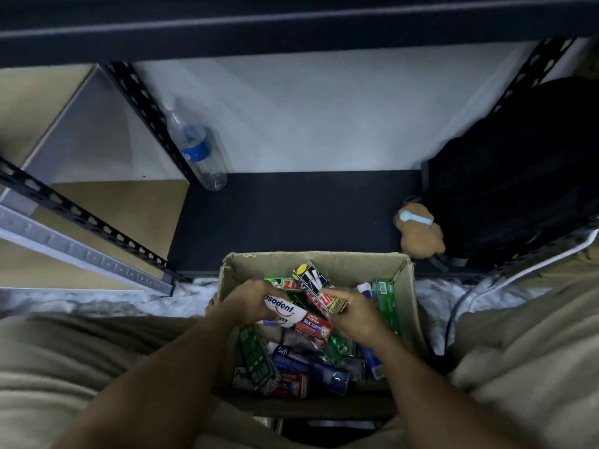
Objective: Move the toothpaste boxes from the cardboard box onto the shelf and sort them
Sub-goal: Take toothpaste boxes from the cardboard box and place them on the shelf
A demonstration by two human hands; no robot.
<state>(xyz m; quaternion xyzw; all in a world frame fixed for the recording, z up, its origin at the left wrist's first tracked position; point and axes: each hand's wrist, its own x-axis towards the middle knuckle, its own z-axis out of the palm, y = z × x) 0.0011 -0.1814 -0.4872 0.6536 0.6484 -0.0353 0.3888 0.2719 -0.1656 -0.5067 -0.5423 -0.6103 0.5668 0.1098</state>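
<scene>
Two hands are down in the carton [410, 286] at lower centre: the left hand [246, 301] has its fingers curled round a white Pepsodent box [285, 311], and the right hand [356, 314] pinches a red-and-yellow box [327, 301], loads more piled loose underneath. Best bet imo is lifting each straight up so the heap doesn't snag, then keeping brands apart when they land. Further up, the dark shelf [291, 215] has no toothpaste yet, just a bottle [197, 150] upper left, a plush toy [419, 234] and black bag [518, 170] at right.

Green, red, blue and white boxes [311, 332] fill the tan carton [324, 262]; black shelf [291, 218], blue-labelled clear bottle [197, 150], brown plush [419, 233].
</scene>
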